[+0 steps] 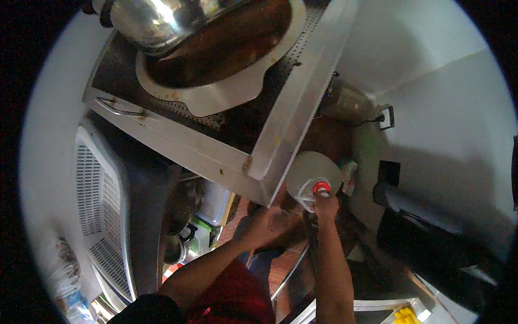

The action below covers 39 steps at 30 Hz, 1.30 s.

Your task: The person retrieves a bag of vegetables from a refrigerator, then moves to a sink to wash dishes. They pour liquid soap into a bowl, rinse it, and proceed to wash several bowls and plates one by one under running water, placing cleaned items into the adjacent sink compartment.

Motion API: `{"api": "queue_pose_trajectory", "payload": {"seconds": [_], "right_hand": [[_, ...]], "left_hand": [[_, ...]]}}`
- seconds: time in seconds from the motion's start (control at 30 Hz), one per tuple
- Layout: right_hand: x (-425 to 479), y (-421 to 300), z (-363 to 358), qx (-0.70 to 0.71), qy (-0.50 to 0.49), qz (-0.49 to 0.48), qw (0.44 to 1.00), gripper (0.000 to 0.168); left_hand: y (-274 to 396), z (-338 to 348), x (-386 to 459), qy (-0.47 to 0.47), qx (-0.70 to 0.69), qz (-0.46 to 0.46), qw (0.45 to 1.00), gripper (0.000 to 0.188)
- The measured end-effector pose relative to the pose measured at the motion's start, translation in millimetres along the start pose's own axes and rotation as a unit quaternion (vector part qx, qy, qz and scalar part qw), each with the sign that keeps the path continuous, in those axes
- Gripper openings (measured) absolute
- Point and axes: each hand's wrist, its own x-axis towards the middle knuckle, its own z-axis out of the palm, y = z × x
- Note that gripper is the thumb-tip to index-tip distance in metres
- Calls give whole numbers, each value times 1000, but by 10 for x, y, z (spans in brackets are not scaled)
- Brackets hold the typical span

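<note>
A large translucent plastic jug (309, 168) with a red cap (321, 187) stands low in front of me, beyond the corner of a metal-edged counter. My right hand (325, 204) is at its top, fingers closed on the cap or the neck beside the handle; which of these it grips is hard to tell. My left hand (269, 222) is just left of the jug, holding a clear round cup or glass (278, 220), blurred and seen from above. The jug's lower part is hidden.
A steel-framed stove or counter (182, 139) carries a large oval pan (226, 93) and a shiny pot (162, 24). At left, a white perforated rack (89, 186) sits above shelves of containers. A plugged wall outlet (386, 117) is at right.
</note>
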Motion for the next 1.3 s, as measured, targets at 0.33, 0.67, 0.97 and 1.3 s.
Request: {"api": "queue_pose_trajectory", "payload": {"seconds": [0.33,0.67,0.97,1.3], "right_hand": [[-220,-2,-106,-225,-22,-111,968,40],[258,-162,198,-150,128,-220,955,23],[336,-132,-6,-148,-134,-306,931,23],[507,0,225,-105,73,-377,917,29]], "left_hand": [[-605,164,115,-38,81,24,996,57],[-710,242,391,-58,52,-88,993,61],[-666,317,944,21,111,-183,977,58],[-1043,700,1273,-23,40,-215,975,53]]}}
